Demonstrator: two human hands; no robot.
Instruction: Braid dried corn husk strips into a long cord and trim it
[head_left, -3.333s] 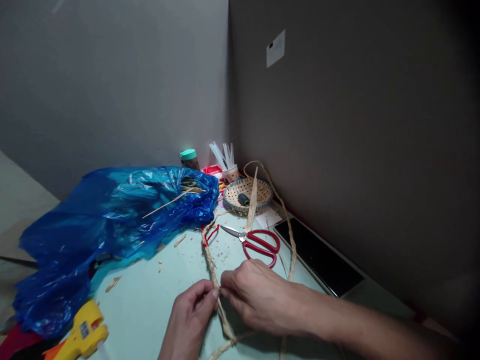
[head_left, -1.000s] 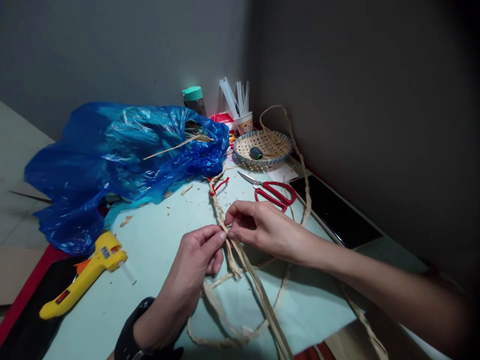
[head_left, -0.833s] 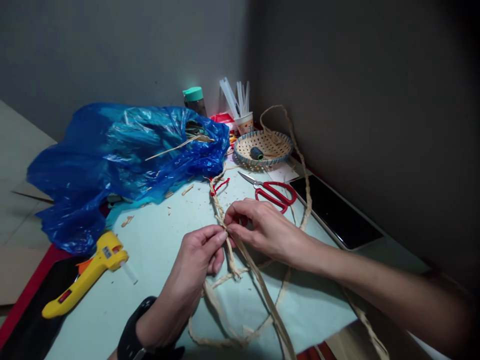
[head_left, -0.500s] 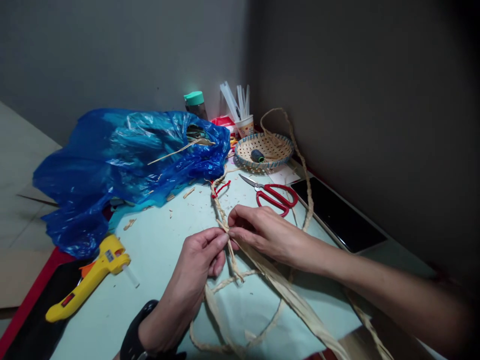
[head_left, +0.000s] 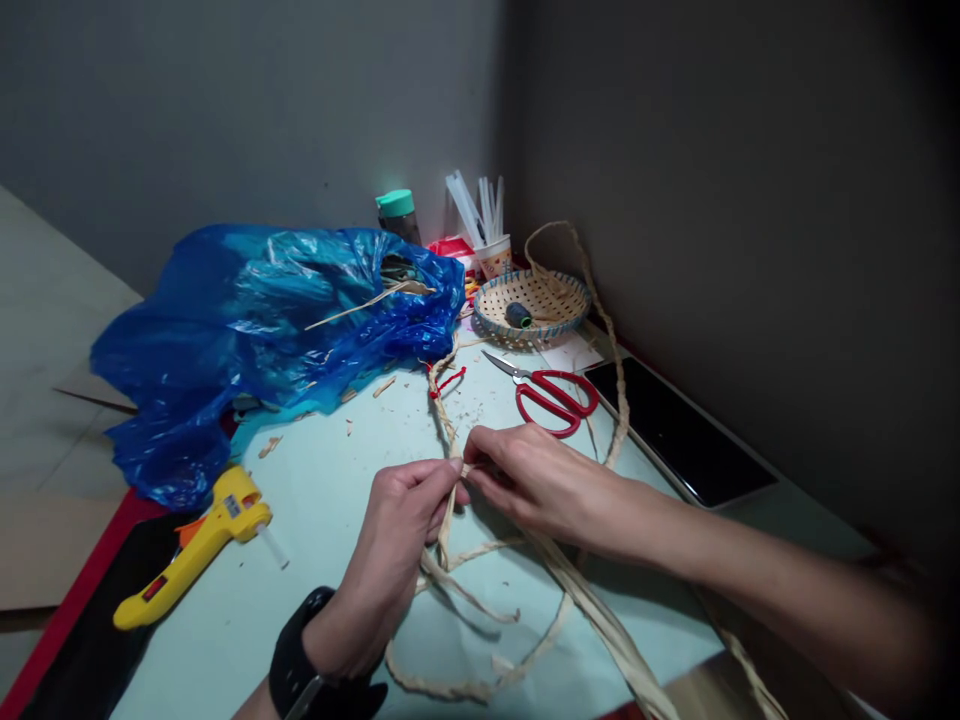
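Observation:
A pale braided cord of dried plant fibre point(head_left: 445, 418), tied with a bit of red string point(head_left: 451, 381), runs down the table to my fingers. My left hand point(head_left: 409, 510) pinches the braid between thumb and forefinger. Right beside it, my right hand point(head_left: 529, 475) is closed on a fibre strand at the same spot. Loose strands point(head_left: 592, 610) trail from under my right hand to the front edge, and a short strand end point(head_left: 480, 603) sticks out below my left hand. The fingertips partly hide the crossing point.
Red-handled scissors point(head_left: 551, 395) lie just beyond my right hand, near a dark-screened tablet point(head_left: 682, 430). A yellow glue gun point(head_left: 202, 540) rests at left. Behind are a blue plastic bag point(head_left: 277, 300), a woven basket point(head_left: 555, 300) with a thread spool point(head_left: 517, 316), and a cup of glue sticks point(head_left: 495, 257).
A strand that hung straight down under my left hand now sticks out to the right. My fingers have shifted slightly at the braid, and the view has moved a little.

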